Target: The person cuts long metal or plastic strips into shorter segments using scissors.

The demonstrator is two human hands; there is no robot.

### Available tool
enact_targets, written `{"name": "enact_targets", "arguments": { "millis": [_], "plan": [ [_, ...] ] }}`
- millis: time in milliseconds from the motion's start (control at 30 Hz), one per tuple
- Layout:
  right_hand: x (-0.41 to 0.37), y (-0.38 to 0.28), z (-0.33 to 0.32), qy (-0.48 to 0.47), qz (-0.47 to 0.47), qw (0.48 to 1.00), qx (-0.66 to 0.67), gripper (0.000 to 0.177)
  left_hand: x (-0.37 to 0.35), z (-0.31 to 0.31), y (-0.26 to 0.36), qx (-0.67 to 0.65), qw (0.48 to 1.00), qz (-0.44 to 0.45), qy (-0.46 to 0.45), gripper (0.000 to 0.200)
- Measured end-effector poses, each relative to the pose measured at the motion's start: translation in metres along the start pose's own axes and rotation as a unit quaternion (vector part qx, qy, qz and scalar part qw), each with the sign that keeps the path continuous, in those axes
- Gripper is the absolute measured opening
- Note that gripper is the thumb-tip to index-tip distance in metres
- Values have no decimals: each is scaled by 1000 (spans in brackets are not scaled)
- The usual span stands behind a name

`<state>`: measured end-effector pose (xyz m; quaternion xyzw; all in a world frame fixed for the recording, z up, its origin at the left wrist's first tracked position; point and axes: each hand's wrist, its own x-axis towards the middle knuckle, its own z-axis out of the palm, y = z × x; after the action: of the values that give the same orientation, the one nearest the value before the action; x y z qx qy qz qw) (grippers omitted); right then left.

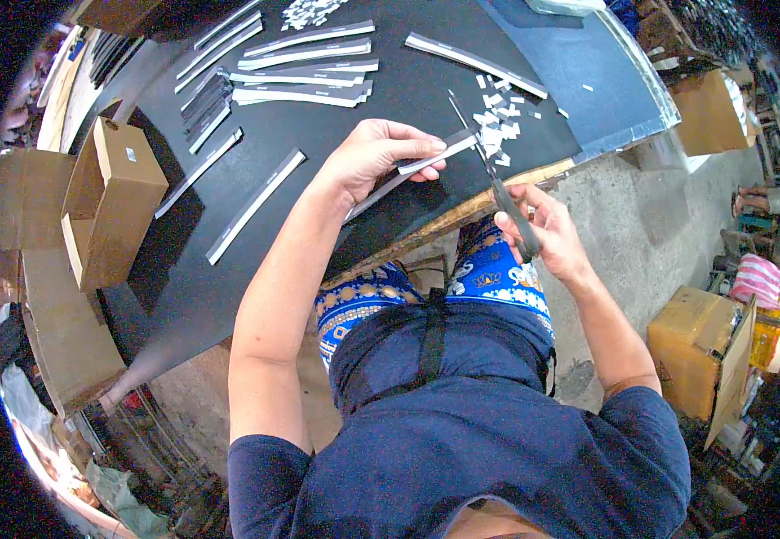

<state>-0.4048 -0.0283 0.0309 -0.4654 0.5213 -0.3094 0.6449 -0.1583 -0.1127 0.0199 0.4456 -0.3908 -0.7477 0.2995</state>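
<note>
1. Strip, black and white, over surface near its edge; end at scissors blades.
2. Left hand: grip pinching strip between thumb and fingers.
3. Right hand: grip wrapped around scissors handles.
4. White scraps just beside blades.

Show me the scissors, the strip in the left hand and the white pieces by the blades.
Scissors (508, 205): head view, on the handle.
Strip (458, 146): head view, end near the scissors.
White pieces (494, 134): head view, the pile's middle.
</note>
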Motion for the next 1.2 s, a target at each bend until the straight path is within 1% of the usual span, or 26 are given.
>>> {"name": "enact_targets", "arguments": {
  "millis": [267,333,433,533,633,700,733,800,833,867,933,1000,1067,1133,1200],
  "plan": [
    [-1,-2,1,0,20,1000,5,36,0,-1,0,-5,1000,-4,-2,21],
    [-2,-3,1,-3,30,999,11,35,1,-2,-1,18,1000,-9,2,23],
    [-5,-7,1,-7,36,999,9,35,2,-3,0,13,1000,-6,-17,24],
    [-5,-6,-1,0,44,999,11,32,1,-2,2,22,1000,-12,-11,24],
    [-2,-3,-7,-17,44,999,20,31,0,-3,2,15,1000,-14,-17,23],
    [-1,-5,-8,-50,67,993,85,35,2,-5,1,6,1000,-16,-18,23],
    [0,-10,-6,-50,65,993,85,35,2,-5,1,-3,1000,-18,-20,23],
    [3,-20,0,4,4,998,58,43,0,-3,1,5,1000,-8,-16,23],
    [10,-20,-2,6,-37,999,8,44,-2,-1,1,12,1000,-1,-13,23],
    [15,-22,1,7,-38,999,8,44,-4,2,2,12,1000,0,-14,23],
    [27,-28,13,87,-132,986,57,48,-10,9,7,24,999,20,8,23],
    [36,-37,25,99,-148,982,61,47,-12,12,10,17,999,36,12,23],
    [45,-44,34,121,-135,981,63,46,-15,14,11,10,998,54,21,22],
    [56,-43,39,130,-155,977,62,45,-17,15,11,-12,997,80,9,21],
    [62,-43,43,133,-173,972,84,47,-20,15,11,-10,996,80,21,22]
  ]
}}
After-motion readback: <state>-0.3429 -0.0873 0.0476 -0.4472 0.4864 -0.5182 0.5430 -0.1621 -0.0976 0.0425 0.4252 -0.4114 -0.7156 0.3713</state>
